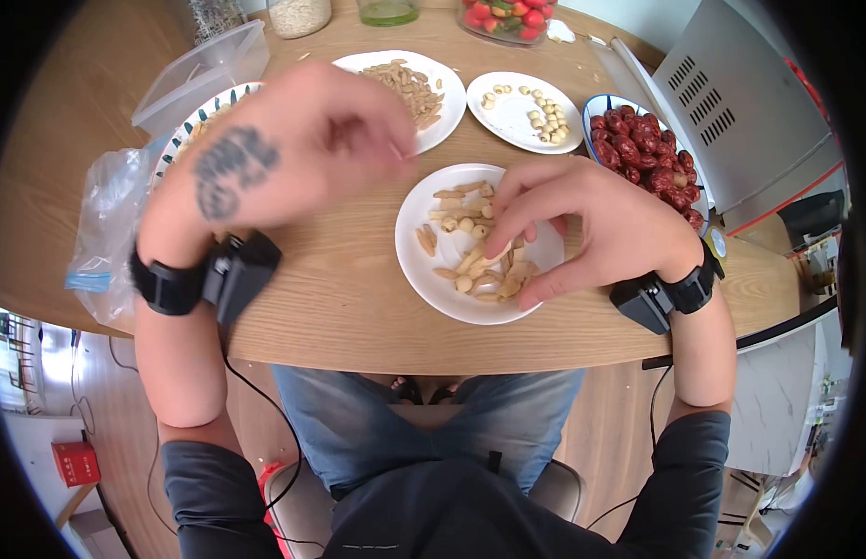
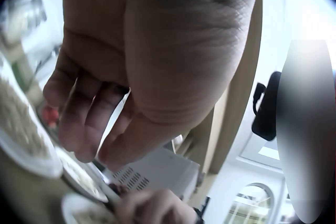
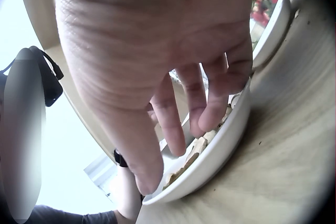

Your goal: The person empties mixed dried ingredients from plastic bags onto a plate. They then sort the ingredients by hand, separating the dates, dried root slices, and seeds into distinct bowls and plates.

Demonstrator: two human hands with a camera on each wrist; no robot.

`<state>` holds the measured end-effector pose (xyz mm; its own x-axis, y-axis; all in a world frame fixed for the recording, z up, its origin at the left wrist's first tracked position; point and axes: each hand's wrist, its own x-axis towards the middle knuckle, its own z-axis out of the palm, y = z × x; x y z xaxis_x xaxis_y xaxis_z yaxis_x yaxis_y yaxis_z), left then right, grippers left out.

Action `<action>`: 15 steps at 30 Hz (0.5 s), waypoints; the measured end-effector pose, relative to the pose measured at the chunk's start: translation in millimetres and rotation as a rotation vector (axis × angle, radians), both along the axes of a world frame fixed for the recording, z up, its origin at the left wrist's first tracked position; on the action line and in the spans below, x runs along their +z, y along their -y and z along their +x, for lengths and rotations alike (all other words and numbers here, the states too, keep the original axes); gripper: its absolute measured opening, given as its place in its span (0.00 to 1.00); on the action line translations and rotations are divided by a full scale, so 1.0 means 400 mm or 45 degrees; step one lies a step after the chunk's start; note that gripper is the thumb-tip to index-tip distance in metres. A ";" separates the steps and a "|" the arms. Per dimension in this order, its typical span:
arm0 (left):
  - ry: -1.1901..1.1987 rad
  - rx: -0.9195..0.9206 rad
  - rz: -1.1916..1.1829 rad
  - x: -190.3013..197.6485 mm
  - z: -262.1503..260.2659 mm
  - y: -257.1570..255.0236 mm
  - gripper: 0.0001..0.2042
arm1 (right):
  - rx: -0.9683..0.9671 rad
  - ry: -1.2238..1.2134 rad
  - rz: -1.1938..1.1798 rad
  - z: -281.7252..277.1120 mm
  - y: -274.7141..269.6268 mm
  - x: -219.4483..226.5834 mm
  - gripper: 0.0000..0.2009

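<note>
My right hand reaches into a white plate that holds mixed nuts near the table's front edge. In the right wrist view its fingertips rest on the nuts while the thumb lies apart by the plate's rim. My left hand hovers blurred above the table, left of that plate and close to a plate of almonds. Seen from the left wrist, its fingers curl toward the thumb, and I see nothing between them.
Behind stand a plate of pale round seeds, a bowl of red dates and a patterned plate under my left hand. A clear plastic box and plastic bag lie left. A grey appliance stands right.
</note>
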<state>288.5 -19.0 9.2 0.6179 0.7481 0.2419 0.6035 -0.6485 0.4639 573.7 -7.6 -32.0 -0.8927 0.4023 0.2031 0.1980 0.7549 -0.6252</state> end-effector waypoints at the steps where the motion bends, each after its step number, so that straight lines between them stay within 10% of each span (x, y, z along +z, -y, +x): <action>1: -0.012 -0.111 -0.123 -0.008 0.028 0.013 0.06 | -0.021 0.026 0.012 0.000 -0.002 -0.003 0.14; 15: 0.120 -0.171 -0.291 -0.109 0.127 0.042 0.09 | -0.252 0.059 -0.076 0.006 -0.006 -0.001 0.10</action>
<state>339.2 -35.6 -34.5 0.6982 0.7026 0.1372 0.4664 -0.5919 0.6574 576.0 -5.2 -32.2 -0.8030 0.5808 0.1340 0.3684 0.6603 -0.6545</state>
